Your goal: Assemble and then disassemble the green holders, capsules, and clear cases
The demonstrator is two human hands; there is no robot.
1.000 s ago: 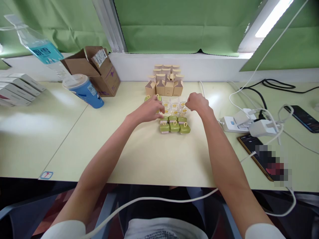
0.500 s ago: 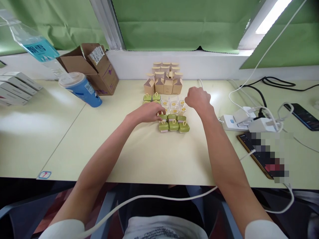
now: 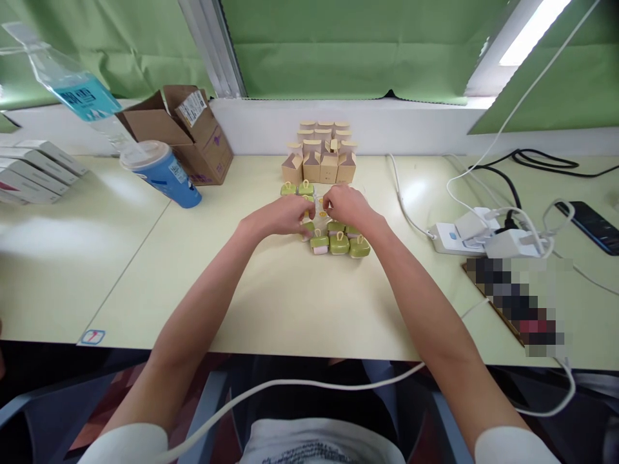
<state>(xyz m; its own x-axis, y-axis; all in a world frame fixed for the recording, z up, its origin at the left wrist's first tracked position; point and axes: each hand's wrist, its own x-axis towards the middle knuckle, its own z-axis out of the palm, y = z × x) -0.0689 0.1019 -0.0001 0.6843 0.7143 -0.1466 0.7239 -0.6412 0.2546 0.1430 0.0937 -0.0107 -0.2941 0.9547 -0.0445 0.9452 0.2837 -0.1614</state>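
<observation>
Small green cases with pale loop handles stand in rows in the middle of the table. More green cases stand farther back on the left. My left hand is bent over the left end of the front group, its fingers closed about one green case, partly hidden. Close beside it, my right hand has its fingers curled together above small clear cases with yellow marks. What lies between the right fingertips is hidden, and this hand also covers most of the clear cases.
Small open cardboard boxes stand in rows against the wall. To the left are a blue cup, a plastic bottle and a brown carton. A power strip, cables and phones lie to the right.
My right hand has moved left and slightly nearer, from beside the clear cases to over them. My left hand has shifted slightly, its fingers now closer about a green case.
</observation>
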